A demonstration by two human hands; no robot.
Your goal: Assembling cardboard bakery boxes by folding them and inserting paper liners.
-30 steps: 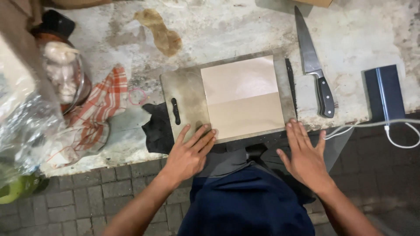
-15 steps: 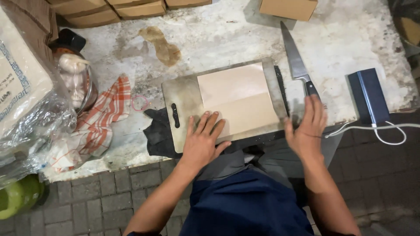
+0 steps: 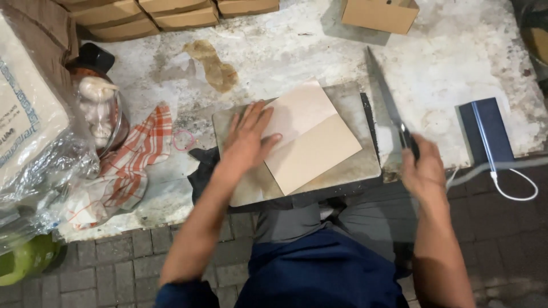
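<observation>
My right hand (image 3: 423,170) is closed around the handle of the knife (image 3: 387,108), its blade's long axis pointing away from me just beside the cutting board (image 3: 348,165). My left hand (image 3: 246,140) lies flat, fingers spread, on the tan sheet (image 3: 311,140) atop that board.

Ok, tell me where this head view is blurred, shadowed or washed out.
Head view: the right hand and the long steel knife it grips are smeared by motion blur; the left hand, flat on the tan paper sheet, is sharper. The pale stone worktop looks washed out at upper right. The brown cardboard box casts a dark shadow leftward.
</observation>
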